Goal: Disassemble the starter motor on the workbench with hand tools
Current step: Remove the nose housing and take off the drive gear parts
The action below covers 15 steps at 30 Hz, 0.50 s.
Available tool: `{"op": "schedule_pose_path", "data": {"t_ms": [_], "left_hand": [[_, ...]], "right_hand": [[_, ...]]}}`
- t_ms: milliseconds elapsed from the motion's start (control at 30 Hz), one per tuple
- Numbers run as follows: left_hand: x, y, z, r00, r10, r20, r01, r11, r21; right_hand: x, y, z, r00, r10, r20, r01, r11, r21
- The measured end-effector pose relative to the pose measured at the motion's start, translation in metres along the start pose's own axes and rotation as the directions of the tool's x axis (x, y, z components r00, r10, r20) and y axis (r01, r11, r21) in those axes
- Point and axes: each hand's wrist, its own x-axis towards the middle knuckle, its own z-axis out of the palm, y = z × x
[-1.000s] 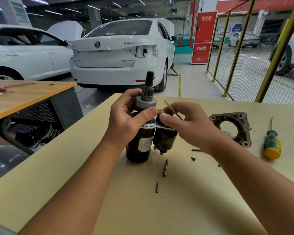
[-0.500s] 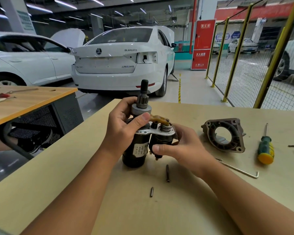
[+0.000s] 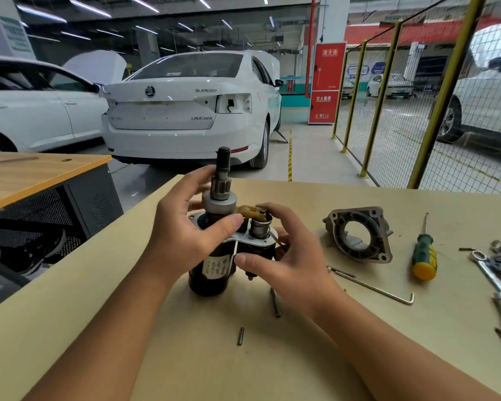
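Right-hand grip point(image 3: 284, 256), a second ago pinching a thin pin, now clamps the solenoid beside the left hand point(image 3: 191, 235) gripping the upright starter motor point(image 3: 214, 264) on the worktop point(image 3: 156, 342); the yellow shift fork point(image 3: 250, 212) looks next for removal.

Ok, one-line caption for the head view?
Both hands, left and right, grip the upright starter motor on the workbench, removed housing beside.
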Motion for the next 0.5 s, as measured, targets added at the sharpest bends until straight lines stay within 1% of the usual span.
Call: {"op": "schedule_pose_path", "data": {"t_ms": [33,67,133,167,267,367,433,500], "left_hand": [[0.001,0.002,-0.002,1.000,0.001,0.015,-0.001,1.000,0.002],[0.002,0.005,-0.004,0.999,-0.022,0.047,0.024,0.999,-0.037],[0.007,0.011,-0.006,0.985,-0.096,0.141,0.115,0.985,-0.130],[0.010,0.014,-0.007,0.974,-0.126,0.189,0.154,0.978,-0.140],[0.029,0.022,-0.016,0.911,-0.219,0.350,0.250,0.967,-0.046],[0.053,0.031,-0.018,0.819,-0.257,0.513,0.252,0.964,0.080],[0.060,0.034,-0.013,0.789,-0.256,0.558,0.228,0.966,0.121],[0.060,0.032,-0.008,0.801,-0.246,0.546,0.232,0.968,0.095]], "right_hand": [[-0.001,0.001,0.001,1.000,-0.013,-0.007,0.013,1.000,-0.023],[-0.002,0.002,0.003,0.999,-0.023,-0.023,0.022,0.999,-0.036],[-0.002,0.003,0.006,0.998,-0.017,-0.057,0.014,0.999,-0.045],[-0.003,0.005,0.006,0.998,-0.013,-0.066,0.009,0.999,-0.050],[-0.002,0.006,0.003,0.998,-0.046,-0.044,0.041,0.994,-0.100],[-0.001,0.007,0.005,0.998,-0.045,-0.049,0.039,0.992,-0.119],[0.000,0.009,0.006,0.997,-0.038,-0.061,0.031,0.994,-0.109],[0.000,0.012,0.004,0.997,-0.033,-0.076,0.024,0.993,-0.116]]}}
